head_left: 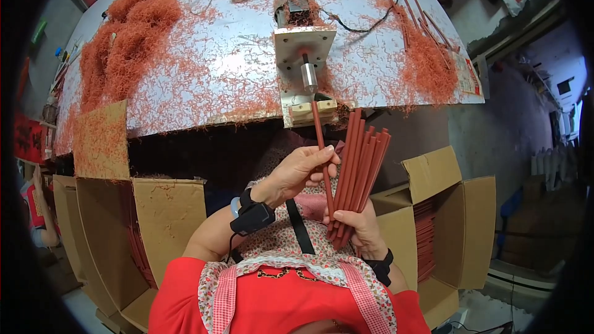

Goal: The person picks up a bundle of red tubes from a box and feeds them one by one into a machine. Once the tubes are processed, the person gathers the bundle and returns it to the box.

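Observation:
My left hand (309, 167) pinches a single reddish-brown stick (320, 127) between thumb and fingers. The stick's upper end is by a small wooden block (303, 111) at the table's front edge, below a silver cylindrical tool head (309, 78) on a motor (296, 11) with a metal plate. My right hand (356, 224) is closed round the lower part of a bundle of several similar sticks (360, 167), which fans out upward. The single stick's lower end reaches down to my right thumb. Some of the right fingers are hidden behind the bundle.
Reddish shavings lie over the white table (229, 68), heaped into a large pile (136, 31) at left and a smaller one (430, 65) at right. Open cardboard boxes with sticks inside stand to my left (170, 210) and right (479, 229). A black cable (352, 29) crosses the table.

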The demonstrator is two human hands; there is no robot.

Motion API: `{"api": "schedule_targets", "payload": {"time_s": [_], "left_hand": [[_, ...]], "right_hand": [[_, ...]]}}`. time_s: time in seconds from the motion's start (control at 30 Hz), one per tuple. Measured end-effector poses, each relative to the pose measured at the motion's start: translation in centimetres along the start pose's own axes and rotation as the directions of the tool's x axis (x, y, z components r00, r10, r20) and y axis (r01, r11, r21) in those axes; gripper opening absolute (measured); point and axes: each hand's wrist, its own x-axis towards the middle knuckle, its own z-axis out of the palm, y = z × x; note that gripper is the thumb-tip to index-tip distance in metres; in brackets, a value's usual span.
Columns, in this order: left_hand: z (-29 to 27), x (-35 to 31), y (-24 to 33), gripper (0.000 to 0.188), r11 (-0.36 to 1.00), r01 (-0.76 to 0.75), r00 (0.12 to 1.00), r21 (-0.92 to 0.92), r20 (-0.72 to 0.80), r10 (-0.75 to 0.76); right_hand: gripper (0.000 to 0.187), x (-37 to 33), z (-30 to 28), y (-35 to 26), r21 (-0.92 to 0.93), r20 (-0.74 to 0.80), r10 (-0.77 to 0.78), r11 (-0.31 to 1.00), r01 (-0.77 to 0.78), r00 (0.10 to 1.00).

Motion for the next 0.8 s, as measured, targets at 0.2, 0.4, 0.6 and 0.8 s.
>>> {"api": "schedule_targets", "payload": {"time_s": [0.2,0.4,0.6,0.8], "left_hand": [[-1.3,2.0,1.0,0.026,0.998,-0.053,0.998,-0.029,-0.028,0.053],[-1.5,1.0,2.1,0.027,0.993,-0.071,0.995,0.095,-0.058,0.076],[-1.3,-2.3,7.2,0.03,0.881,-0.301,0.87,0.366,-0.272,0.411],[-0.2,-2.8,2.1,0.05,0.424,-0.103,0.931,0.9,0.237,-0.277]], "right_hand": [[0.04,2.3,1.9,0.0,-0.039,-0.003,-0.118,0.992,0.118,0.993],[0.041,2.3,2.1,-0.3,-0.067,0.033,-0.165,0.984,0.166,0.986],[0.047,-2.0,-4.9,1.4,-0.82,0.401,-0.414,0.236,0.522,0.817],[0.02,-0.3,-3.3,-0.5,-0.488,0.814,-0.131,-0.682,0.545,0.565]]}}
